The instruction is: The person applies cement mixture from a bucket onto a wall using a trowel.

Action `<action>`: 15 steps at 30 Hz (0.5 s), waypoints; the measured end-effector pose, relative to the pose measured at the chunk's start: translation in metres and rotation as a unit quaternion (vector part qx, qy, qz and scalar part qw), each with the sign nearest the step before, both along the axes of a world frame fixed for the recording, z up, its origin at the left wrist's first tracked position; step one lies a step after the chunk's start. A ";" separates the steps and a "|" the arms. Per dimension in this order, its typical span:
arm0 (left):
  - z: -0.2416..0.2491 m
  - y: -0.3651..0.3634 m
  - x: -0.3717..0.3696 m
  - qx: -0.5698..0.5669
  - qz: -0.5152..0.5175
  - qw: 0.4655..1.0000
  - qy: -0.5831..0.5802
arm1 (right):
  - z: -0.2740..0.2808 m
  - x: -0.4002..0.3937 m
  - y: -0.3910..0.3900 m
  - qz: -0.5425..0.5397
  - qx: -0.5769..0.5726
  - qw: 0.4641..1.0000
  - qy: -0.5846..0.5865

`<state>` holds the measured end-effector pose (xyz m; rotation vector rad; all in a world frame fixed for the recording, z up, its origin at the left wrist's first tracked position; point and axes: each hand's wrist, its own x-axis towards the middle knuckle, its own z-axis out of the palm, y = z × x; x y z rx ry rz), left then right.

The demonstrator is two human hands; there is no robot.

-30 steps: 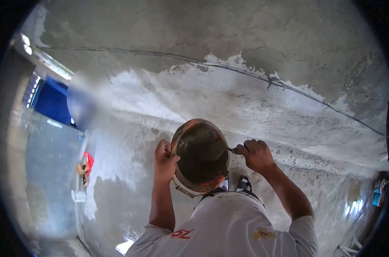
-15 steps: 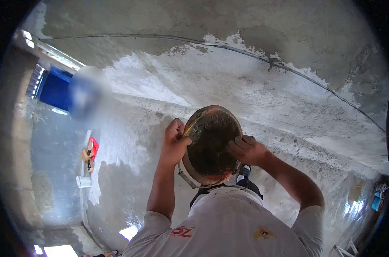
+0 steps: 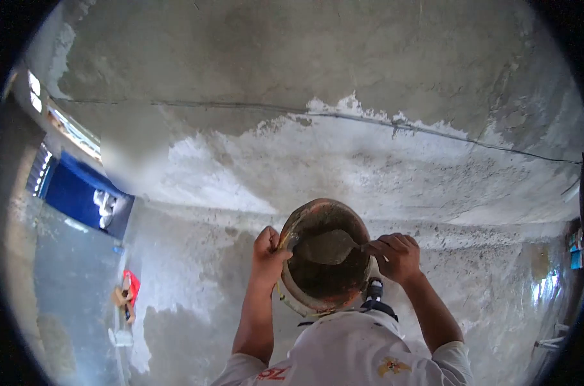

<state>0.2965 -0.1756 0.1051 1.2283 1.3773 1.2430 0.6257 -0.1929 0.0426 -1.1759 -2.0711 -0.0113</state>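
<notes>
A round bucket [image 3: 324,207] with a dirty, orange-stained rim is held in front of my body, its open mouth facing up toward me. My left hand [image 3: 268,255] is closed around its left rim. Dark grey wet mortar [image 3: 311,276] lies inside. Over the bucket's mouth is a trowel [image 3: 330,246], its blade coated in grey and pointing left. My right hand [image 3: 395,254] grips the trowel's handle at the right rim. The bucket's handle hangs at the lower left, partly hidden.
Ahead stands a wall [image 3: 382,154], dark plaster above and patchy white below, with a cable [image 3: 240,105] running across it. At left are a blue doorway [image 3: 80,186], a red item [image 3: 132,286] and a white container [image 3: 120,337] by the floor edge.
The trowel blade now shows raised over the bucket's mouth; my right hand has shifted right and down. The bucket and my left hand sit lower in view, and the view has tilted up.
</notes>
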 end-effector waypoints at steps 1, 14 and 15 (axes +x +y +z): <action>0.008 -0.003 -0.003 -0.001 0.008 0.999 0.034 | 0.002 -0.001 -0.007 -0.020 -0.031 0.999 -0.003; 0.025 0.025 -0.040 -0.039 0.001 0.994 0.104 | -0.003 -0.056 -0.036 -0.134 0.035 0.990 0.015; 0.024 0.030 -0.042 -0.042 0.001 0.993 0.108 | -0.006 -0.056 -0.031 -0.134 0.032 0.990 0.018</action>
